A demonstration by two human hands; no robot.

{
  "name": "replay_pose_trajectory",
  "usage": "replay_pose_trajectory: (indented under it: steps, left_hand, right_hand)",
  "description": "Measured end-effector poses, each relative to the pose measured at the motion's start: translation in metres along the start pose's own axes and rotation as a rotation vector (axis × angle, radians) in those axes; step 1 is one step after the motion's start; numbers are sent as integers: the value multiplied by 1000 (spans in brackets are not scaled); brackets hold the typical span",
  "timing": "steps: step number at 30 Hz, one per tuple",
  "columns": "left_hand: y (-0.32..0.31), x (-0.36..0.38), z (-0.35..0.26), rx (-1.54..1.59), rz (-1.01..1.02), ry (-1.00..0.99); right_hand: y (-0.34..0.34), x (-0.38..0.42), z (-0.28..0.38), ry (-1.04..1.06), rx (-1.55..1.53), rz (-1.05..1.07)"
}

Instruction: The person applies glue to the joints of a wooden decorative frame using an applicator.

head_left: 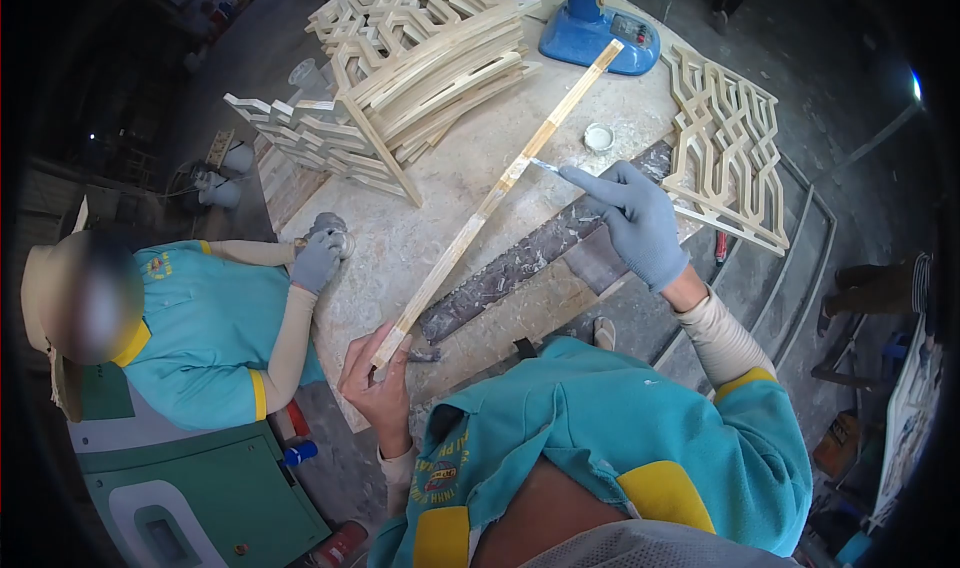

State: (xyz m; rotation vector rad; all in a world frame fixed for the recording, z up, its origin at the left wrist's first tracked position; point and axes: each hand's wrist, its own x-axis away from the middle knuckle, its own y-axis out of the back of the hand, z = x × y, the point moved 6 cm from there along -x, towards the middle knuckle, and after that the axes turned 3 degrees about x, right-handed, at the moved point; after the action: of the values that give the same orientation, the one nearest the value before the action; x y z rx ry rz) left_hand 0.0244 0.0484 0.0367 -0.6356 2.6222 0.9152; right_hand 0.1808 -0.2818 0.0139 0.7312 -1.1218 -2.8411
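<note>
A long, narrow wooden strip [465, 236] slants up and away over the table, with pale filler patches along its face. My bare left hand [380, 380] is closed around its near end. On my right hand [642, 226] is a grey glove; its fingers are closed on a small putty knife [546, 167], whose handle is mostly hidden. The blade touches the strip near its middle, at a white patch. Just beyond my right hand stands a small round tub of white filler [599, 138].
Stacked wooden lattice panels [440, 78] stand at the back left of the table [400, 218]; another lattice panel [728, 143] lies at the right. A blue fan base [585, 43] stands behind. At the left, a co-worker [205, 318] holds a grey tool [335, 233] on the tabletop.
</note>
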Motion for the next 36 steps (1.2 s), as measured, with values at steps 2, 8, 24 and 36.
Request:
replay_pose_trajectory:
  steps: [2,8,24,36]
  left_hand:
    - [0,1,-2,-7,4,-3]
    - [-1,4,-5,-13,-3,-26]
    - [-3,6,-10,-29,-6,-88]
    - [-4,12,-7,-26,6,-41]
  right_hand:
    - [-3,-3,5,-7,-34,14]
    - [-10,11,28,-35,-141,112]
    - [-1,15,24,-39,-229,123]
    - [-2,15,33,-38,-253,180]
